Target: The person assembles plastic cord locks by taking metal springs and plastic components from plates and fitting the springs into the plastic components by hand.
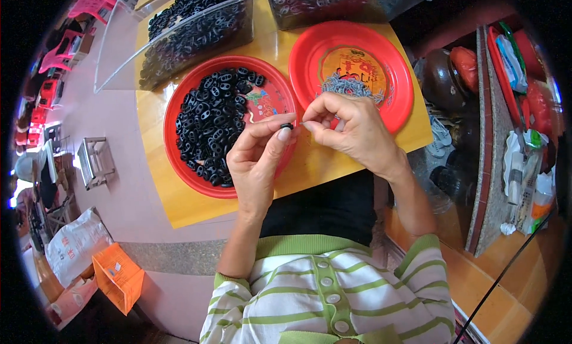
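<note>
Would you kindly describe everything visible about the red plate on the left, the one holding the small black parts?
The left red plate is round, glossy, plastic-looking, with a raised rim and a colourful printed picture in its middle. It lies flat on the yellow wooden table, beside a second red plate and just below a clear tub. A heap of small black oval pieces covers its left half. The left hand hangs over its lower right rim, pinching one black piece.
</note>
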The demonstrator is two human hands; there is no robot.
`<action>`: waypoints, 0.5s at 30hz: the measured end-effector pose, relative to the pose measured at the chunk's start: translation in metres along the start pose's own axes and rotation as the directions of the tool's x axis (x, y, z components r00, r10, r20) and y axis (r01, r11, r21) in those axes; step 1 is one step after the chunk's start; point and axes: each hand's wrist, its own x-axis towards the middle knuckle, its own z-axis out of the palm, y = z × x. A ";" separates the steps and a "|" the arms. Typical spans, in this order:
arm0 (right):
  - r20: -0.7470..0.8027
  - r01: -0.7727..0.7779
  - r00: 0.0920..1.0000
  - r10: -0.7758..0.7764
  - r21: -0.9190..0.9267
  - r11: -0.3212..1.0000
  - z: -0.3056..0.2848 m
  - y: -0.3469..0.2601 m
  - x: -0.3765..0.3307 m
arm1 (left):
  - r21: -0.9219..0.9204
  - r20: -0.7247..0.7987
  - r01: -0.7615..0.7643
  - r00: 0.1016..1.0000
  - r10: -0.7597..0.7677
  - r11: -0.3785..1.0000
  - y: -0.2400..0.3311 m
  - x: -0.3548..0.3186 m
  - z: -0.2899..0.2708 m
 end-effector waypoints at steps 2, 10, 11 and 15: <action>0.003 -0.004 1.000 0.004 0.009 1.000 0.001 0.000 0.002 | 0.030 0.020 -0.059 0.998 0.058 0.998 -0.004 0.001 0.000; -0.046 -0.162 0.982 0.182 0.280 0.946 0.017 0.005 0.000 | -0.063 -0.024 0.010 1.000 -0.011 0.998 -0.006 0.006 -0.001; -0.044 -0.162 0.982 0.182 0.280 0.946 0.020 0.006 0.000 | -0.193 -0.035 0.098 0.994 -0.107 0.976 -0.005 0.008 -0.002; -0.142 -0.015 0.988 0.063 0.318 0.948 0.028 0.014 -0.002 | -0.354 0.002 0.250 0.964 -0.266 0.901 -0.006 0.010 -0.005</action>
